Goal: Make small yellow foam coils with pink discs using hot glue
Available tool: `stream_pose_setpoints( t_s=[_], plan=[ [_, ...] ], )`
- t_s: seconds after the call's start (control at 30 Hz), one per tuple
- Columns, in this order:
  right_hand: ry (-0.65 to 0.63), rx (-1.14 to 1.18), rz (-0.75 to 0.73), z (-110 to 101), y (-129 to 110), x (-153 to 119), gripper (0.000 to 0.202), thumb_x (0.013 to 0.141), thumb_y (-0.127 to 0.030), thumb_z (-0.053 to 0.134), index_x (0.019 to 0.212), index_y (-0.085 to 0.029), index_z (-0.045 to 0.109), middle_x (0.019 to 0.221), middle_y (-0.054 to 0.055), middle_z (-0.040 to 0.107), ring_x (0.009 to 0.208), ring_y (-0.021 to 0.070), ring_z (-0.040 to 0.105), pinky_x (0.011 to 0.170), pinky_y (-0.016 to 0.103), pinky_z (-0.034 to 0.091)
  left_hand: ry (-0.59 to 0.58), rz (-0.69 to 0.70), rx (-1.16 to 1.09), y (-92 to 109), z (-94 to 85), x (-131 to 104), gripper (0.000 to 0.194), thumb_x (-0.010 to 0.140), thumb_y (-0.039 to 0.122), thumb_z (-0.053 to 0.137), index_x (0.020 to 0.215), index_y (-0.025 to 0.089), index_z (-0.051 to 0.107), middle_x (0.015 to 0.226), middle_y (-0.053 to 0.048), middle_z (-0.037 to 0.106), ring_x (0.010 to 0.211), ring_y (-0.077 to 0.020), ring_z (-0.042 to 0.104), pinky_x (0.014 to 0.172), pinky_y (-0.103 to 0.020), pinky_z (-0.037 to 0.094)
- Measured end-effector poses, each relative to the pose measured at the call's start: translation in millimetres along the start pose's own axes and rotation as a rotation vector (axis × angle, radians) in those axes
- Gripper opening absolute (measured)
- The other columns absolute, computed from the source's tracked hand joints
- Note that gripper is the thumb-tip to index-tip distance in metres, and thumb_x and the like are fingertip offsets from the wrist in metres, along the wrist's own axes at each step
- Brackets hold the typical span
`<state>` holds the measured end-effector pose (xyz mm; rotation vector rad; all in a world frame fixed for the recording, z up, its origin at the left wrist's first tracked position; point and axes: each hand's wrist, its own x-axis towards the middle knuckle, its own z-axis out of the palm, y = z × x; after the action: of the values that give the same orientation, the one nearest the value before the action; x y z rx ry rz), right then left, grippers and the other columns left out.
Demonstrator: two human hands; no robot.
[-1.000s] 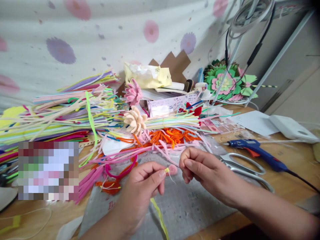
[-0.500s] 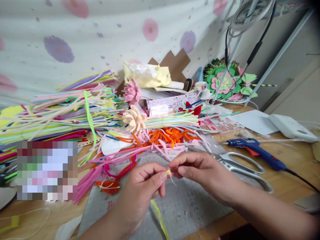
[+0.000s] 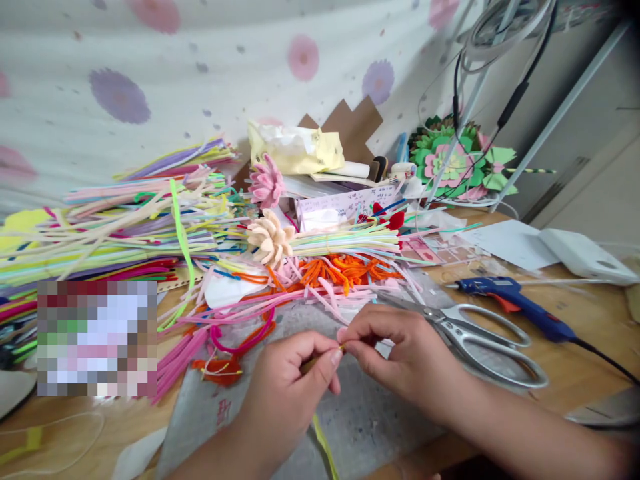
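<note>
In front of me, over the grey mat, my hands meet fingertip to fingertip. My left hand pinches a small yellow piece, mostly hidden by the fingers. The thumb and index finger of my right hand close on its other side. Below my left hand hangs a narrow yellow strip; whether it joins the pinched piece I cannot tell. Silver scissors lie just right of my right hand. An orange piece with thin pale strands rests on the mat's left side.
Bundles of coloured pipe cleaners cover the left and back. Pink and cream fuzzy flowers stand among them. To the right lies a blue hot glue gun with its cord, near a white box. A blurred-out patch is at left.
My right hand has closed in to the left and now pinches against the yellow piece at my left fingertips. The thin white strand that trailed from it is no longer visible.
</note>
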<state>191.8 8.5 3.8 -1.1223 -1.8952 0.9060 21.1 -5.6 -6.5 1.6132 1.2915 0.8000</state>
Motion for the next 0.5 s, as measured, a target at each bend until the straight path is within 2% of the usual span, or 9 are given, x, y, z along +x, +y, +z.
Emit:
stream_pose_setpoints(
  t_s=[0.13,0.33,0.5],
  plan=[
    [-0.02,0.027,0.07,0.0,-1.2,-1.1,0.013,0.076,-0.015,0.053,0.073,-0.013,0.066,0.07,0.005,0.065,0.064,0.0142,0.057,0.058,0.024,0.042,-0.005,-0.009,-0.013,1.0,-0.4,1.4,0.023,0.081,0.032,0.051,0.065,0.021,0.062,0.054,0.0,0.059,0.052,-0.016,0.05,0.048,-0.026,0.035],
    [-0.2,0.521,0.304,-7.4,2.0,3.8,0.02,0.08,-0.031,0.056,0.08,-0.015,0.068,0.064,-0.001,0.058,0.061,0.0114,0.051,0.06,0.025,0.041,0.034,-0.014,-0.12,3.7,-2.9,2.2,0.024,0.082,0.03,0.055,0.06,0.021,0.061,0.052,0.002,0.058,0.052,-0.0146,0.049,0.052,-0.025,0.037],
    [-0.177,0.571,0.361,-5.7,8.3,3.6,0.019,0.07,-0.032,0.07,0.076,-0.013,0.068,0.063,-0.001,0.059,0.058,0.0098,0.047,0.058,0.025,0.036,-0.004,-0.014,-0.157,2.4,-3.2,3.2,0.024,0.081,0.029,0.056,0.059,0.021,0.06,0.051,0.002,0.058,0.051,-0.0139,0.047,0.052,-0.025,0.036]
  ],
)
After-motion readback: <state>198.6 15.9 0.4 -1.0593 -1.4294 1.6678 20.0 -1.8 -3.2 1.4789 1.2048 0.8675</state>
